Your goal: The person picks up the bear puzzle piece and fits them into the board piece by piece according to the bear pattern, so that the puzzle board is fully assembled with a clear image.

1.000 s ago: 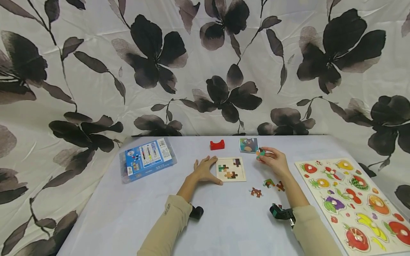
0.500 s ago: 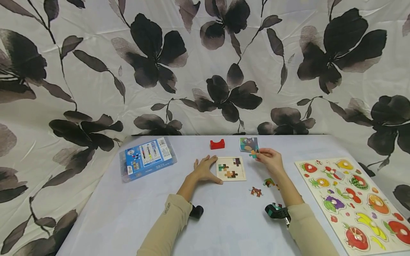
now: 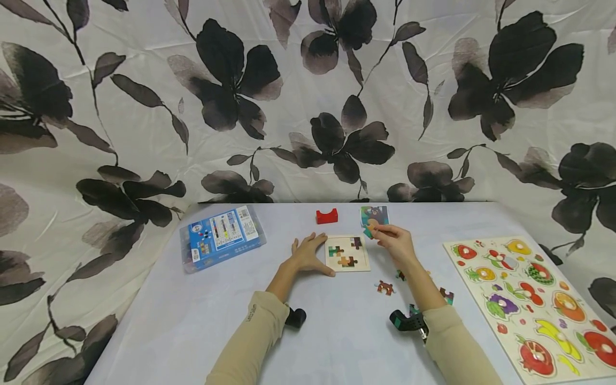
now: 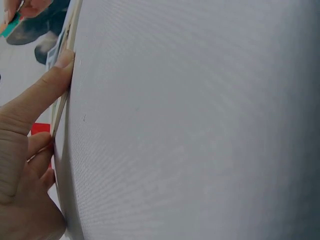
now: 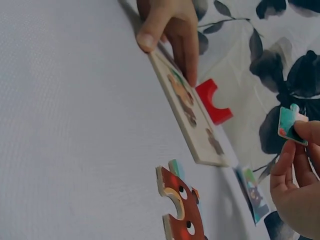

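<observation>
Puzzle piece (image 5: 287,123), partly hidden, is pinched by right hand (image 3: 397,242); left hand (image 3: 308,255) lies spread.

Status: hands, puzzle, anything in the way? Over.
Left hand touching edge of puzzle frame, part-filled. Right hand pinching teal puzzle piece, unplaced. Red block beyond frame, seemingly out of the way.

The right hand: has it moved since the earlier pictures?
Yes; in the head view, the right hand has moved leftward, closer to the wooden puzzle tray, which stays put.
</observation>
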`<action>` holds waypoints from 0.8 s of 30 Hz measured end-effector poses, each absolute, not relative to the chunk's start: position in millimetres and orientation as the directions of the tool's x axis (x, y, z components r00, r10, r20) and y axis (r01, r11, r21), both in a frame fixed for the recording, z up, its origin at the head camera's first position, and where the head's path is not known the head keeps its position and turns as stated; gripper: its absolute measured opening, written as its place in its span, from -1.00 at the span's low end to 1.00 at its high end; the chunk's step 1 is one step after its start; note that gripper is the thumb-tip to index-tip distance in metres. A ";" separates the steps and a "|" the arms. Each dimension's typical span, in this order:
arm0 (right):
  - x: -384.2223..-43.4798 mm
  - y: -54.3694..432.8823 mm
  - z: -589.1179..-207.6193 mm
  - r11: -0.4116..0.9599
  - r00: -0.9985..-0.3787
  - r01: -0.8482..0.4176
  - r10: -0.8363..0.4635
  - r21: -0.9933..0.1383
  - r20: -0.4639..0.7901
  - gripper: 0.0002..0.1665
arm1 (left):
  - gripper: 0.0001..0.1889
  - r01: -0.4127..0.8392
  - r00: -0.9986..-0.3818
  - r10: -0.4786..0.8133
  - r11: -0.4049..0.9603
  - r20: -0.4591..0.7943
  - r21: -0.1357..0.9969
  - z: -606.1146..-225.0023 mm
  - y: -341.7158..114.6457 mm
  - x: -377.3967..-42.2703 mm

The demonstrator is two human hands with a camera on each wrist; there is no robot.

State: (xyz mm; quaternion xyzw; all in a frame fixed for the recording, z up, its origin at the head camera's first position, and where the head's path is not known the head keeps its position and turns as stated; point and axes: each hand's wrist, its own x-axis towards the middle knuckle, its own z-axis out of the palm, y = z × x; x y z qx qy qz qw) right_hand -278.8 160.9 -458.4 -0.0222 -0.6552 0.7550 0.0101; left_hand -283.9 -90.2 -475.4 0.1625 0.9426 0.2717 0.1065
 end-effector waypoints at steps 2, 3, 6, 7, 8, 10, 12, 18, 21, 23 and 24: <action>-278.5 158.7 -457.8 -0.152 -0.998 0.027 0.056 -0.988 -0.036 -0.64 | 0.08 0.247 -0.924 0.364 0.797 -0.112 0.550 -474.9 -90.1 -284.0; -278.3 157.8 -457.6 -0.165 -0.997 0.037 0.054 -0.986 -0.046 -0.63 | 0.08 0.247 -0.925 0.364 0.797 -0.112 0.551 -474.7 -90.2 -284.1; -277.6 155.4 -457.1 -0.231 -0.998 0.056 0.015 -0.971 -0.061 -0.54 | 0.09 0.244 -0.924 0.363 0.798 -0.116 0.551 -474.5 -90.2 -284.4; -277.3 154.6 -456.8 -0.247 -0.998 0.059 0.001 -0.967 -0.061 -0.51 | 0.09 0.243 -0.924 0.363 0.798 -0.118 0.551 -474.6 -90.2 -284.6; -277.2 154.0 -456.8 -0.262 -0.998 0.061 -0.011 -0.963 -0.060 -0.46 | 0.09 0.242 -0.924 0.362 0.799 -0.119 0.551 -474.7 -90.2 -284.7; -276.9 153.2 -456.7 -0.273 -0.998 0.056 -0.035 -0.960 -0.049 -0.39 | 0.09 0.241 -0.924 0.362 0.800 -0.121 0.550 -475.2 -90.1 -285.1; -276.9 152.5 -456.9 -0.271 -0.998 0.048 -0.042 -0.962 -0.038 -0.36 | 0.09 0.241 -0.925 0.361 0.800 -0.120 0.550 -475.7 -90.0 -285.3; -276.6 151.9 -455.6 -0.231 -0.999 0.039 -0.043 -0.972 -0.030 -0.45 | 0.09 0.239 -0.926 0.359 0.800 -0.120 0.550 -475.5 -89.4 -285.5; -274.8 148.7 -455.3 -0.196 -0.998 0.046 -0.056 -0.980 -0.036 -0.49 | 0.09 0.241 -0.925 0.361 0.801 -0.121 0.549 -475.8 -89.7 -285.9; -272.4 142.4 -456.4 -0.159 -0.996 0.047 -0.086 -0.986 -0.034 -0.51 | 0.09 0.241 -0.924 0.362 0.802 -0.123 0.547 -475.4 -90.1 -285.8; -271.0 138.1 -457.6 -0.138 -0.994 0.051 -0.105 -0.989 -0.036 -0.52 | 0.09 0.241 -0.924 0.362 0.803 -0.125 0.546 -475.2 -90.2 -285.7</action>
